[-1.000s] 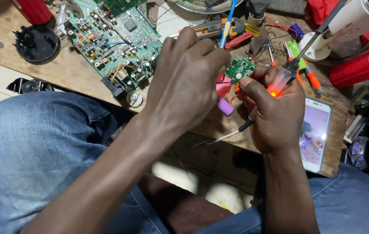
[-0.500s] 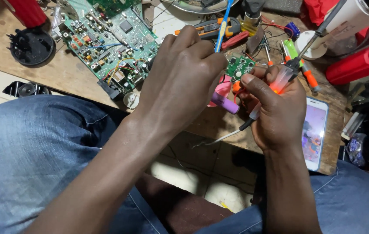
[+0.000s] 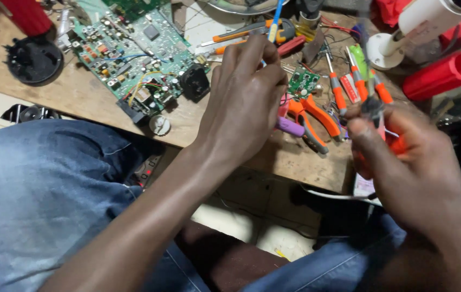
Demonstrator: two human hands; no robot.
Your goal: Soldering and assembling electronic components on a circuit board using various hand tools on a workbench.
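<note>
A person in blue jeans is sitting at a cluttered wooden table (image 3: 79, 94), working on a small green circuit board (image 3: 303, 82). The left hand (image 3: 247, 100) is hovering over the middle of the table's near edge, its fingers (image 3: 265, 54) curled shut around a thin blue-handled tool (image 3: 275, 16) that is standing nearly upright, with the small board just beside the knuckles. The right hand (image 3: 403, 162), blurred, is hanging past the near edge toward the table's right end, its fingers closed on an orange-handled tool (image 3: 376, 103) whose dark tip is pointing upward; how tightly they are gripping cannot be told. Orange-handled pliers (image 3: 311, 116) are lying between the two hands, touching a purple cap (image 3: 290, 127). A large green circuit board (image 3: 133, 54) is lying toward the far left corner, beside a black round part (image 3: 33, 59). Orange screwdrivers (image 3: 338, 89) and a red cylinder (image 3: 441, 75) are resting toward the right end.
</note>
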